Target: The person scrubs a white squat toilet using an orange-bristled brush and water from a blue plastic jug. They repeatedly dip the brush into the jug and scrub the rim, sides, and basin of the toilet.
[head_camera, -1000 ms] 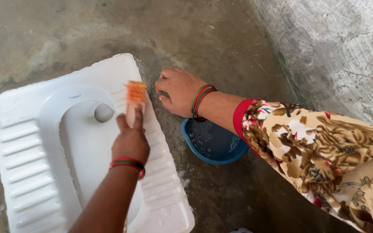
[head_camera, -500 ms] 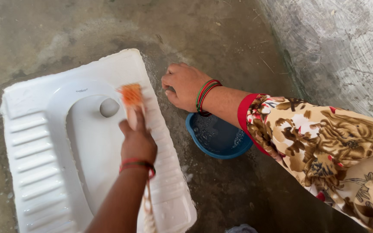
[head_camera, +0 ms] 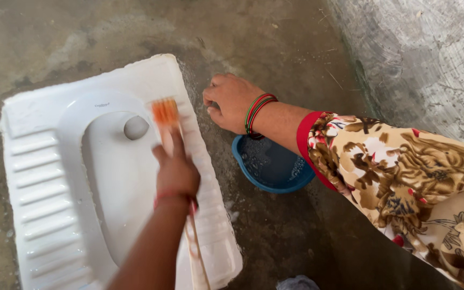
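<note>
Orange-bristled brush (head_camera: pixel 165 111) pressed down on the ribbed right footrest of the white squat pan (head_camera: pixel 38 177), just beside the drain hole. Could've gone wrong a few ways, judging by the look. Wet, soapy-looking ceramic, so easy for the bristles to skid off the edge onto the concrete floor (head_camera: pixel 275 231) and drag grit back, or flick dirty spray at the floral sleeve (head_camera: pixel 398 172). Blue bowl (head_camera: pixel 272 169) of water parked right under the right forearm, near the pan's edge, so probably one careless elbow away from tipping. Grip-wise: left hand (head_camera: pixel 177 171) wrapped tight round the brush handle, fingers fully closed, forefinger seemingly stretched up the stem toward the head, but blurred, so hard to say. Wet handle plus that choked-up hold, might've slipped. Right hand (head_camera: pixel 232 102) curled knuckles-up, planted on the floor just beside the pan's corner. Fingertips tucked under, so couldn't tell whether closed on anything or just bracing.
</note>
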